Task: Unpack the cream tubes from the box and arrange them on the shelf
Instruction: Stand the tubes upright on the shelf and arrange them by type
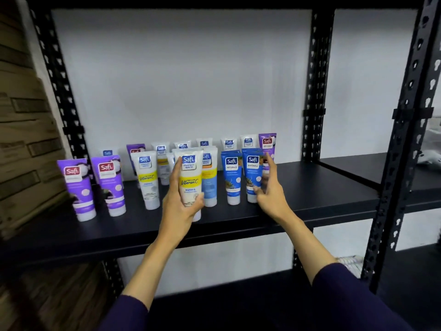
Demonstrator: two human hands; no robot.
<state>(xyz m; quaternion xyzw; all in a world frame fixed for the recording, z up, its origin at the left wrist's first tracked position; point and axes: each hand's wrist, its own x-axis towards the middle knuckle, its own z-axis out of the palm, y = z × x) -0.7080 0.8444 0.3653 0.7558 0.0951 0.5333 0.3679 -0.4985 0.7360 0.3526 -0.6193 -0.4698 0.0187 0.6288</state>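
Observation:
My left hand point(177, 204) grips a white cream tube with a yellow Vitamin C band point(190, 180), upright near the front of the black shelf point(310, 199). My right hand point(270, 189) holds a blue Naturals tube point(252, 173) between thumb and fingers as it stands on the shelf. A second blue tube point(232, 175) stands just to its left. Two purple tubes point(78, 187) stand at the left front, a white and yellow tube point(148, 177) beside them. Several more white and purple tubes line the back row point(229, 144). The box is out of view.
Black perforated uprights point(315, 91) frame the shelf, with a white wall behind. The shelf's right part point(334, 185) is bare. Stacked cardboard cartons point(23, 130) stand at the left. A lower shelf point(238, 295) lies beneath my arms.

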